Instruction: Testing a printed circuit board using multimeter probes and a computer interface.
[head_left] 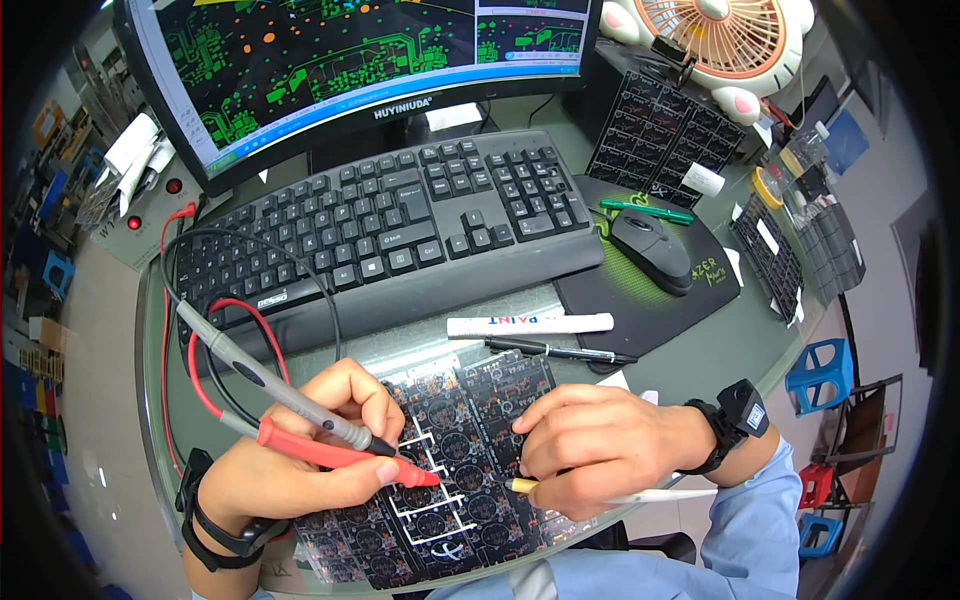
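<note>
My left hand [325, 440] is closed round two multimeter probes. One is a grey probe [270, 385] with a black tip, the other a red probe [330, 455]. Both point down at a black circuit board panel [480, 400], but I cannot tell whether their tips touch it. White painted lines [430, 490] and a white squiggle run over the panel. Over its right part, my right hand [600, 440] is curled round a thin white stick [660, 495] with a yellowish end [522, 486]. Its fingertips rest on or just above the panel.
Beyond the panel lie a white marker [530, 325] and a black pen [560, 350]. Behind them are a keyboard [380, 220], a monitor [360, 60], and a mouse [650, 250] on a mat. Red and black leads [240, 305] loop at left. More boards [660, 130] stand at back right.
</note>
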